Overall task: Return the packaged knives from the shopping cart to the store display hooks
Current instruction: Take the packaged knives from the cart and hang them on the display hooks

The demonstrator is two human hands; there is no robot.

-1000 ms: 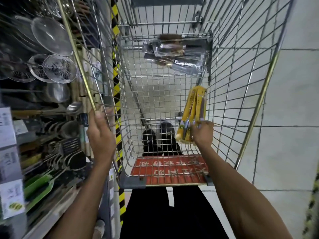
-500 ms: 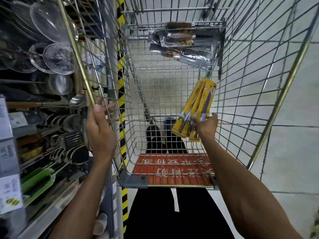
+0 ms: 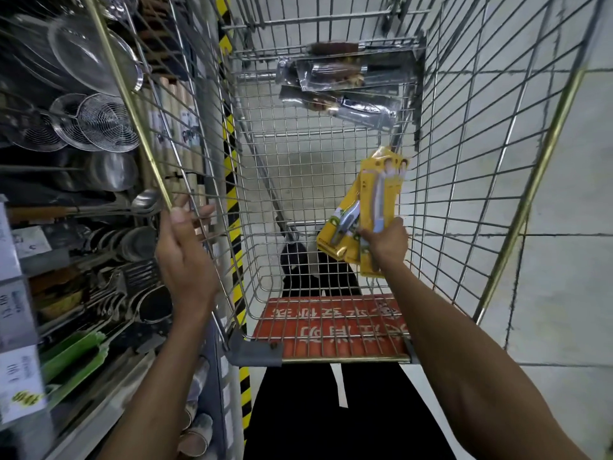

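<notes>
Downward view into a wire shopping cart [image 3: 464,180]. At 9 o'clock, the left hand [image 3: 185,260] grips the cart's brass-coloured side rim. At 3 o'clock, inside the basket, the right hand [image 3: 386,242] holds yellow-carded packaged knives [image 3: 371,197] by their lower end. Clear-wrapped knives [image 3: 341,78] lie at 12 o'clock against the far end. Wire strainers [image 3: 99,124] hang at 10 o'clock.

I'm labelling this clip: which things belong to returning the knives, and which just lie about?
Job: yellow knife packs in right hand; silver knife packs in shopping cart; left hand gripping its side.
Lying about: wire strainers, green trays, price tags.
</notes>
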